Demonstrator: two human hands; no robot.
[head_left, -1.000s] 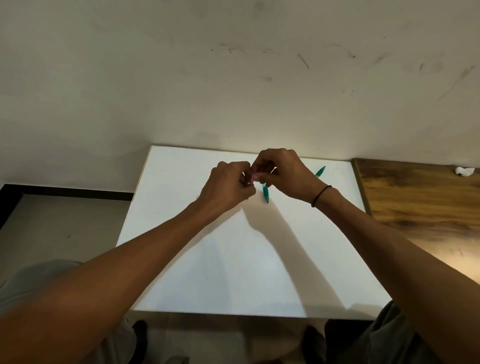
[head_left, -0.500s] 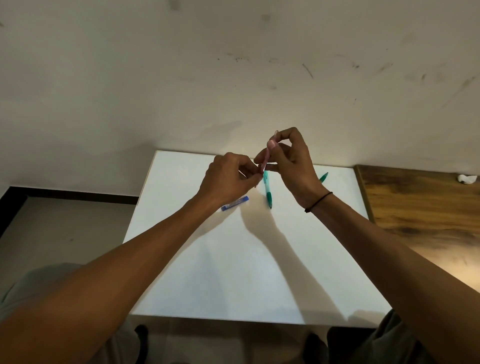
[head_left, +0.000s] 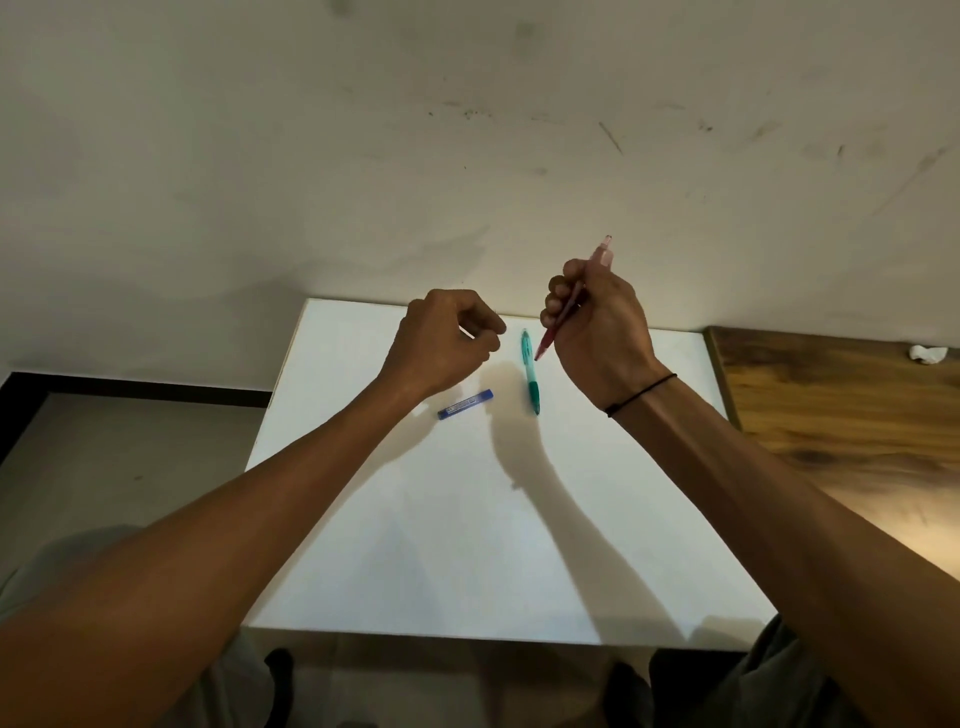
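White table (head_left: 467, 545) carries a blue lead case (head_left: 465, 405) and green pencil (head_left: 530, 371); above it, right hand (head_left: 597, 332) grips the red pencil (head_left: 548, 340), left hand (head_left: 441, 343) curls, contents indiscernible; refilling judged underway, next demanding careful lead alignment.

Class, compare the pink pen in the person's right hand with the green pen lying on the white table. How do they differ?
The pink pen is gripped in the right hand, off the surface; the green pen lies loose on the white table. The pink pen stands steeply tilted; the green pen lies flat. Fingers hide part of the pink pen; the green pen shows whole. Both are slim and coloured.
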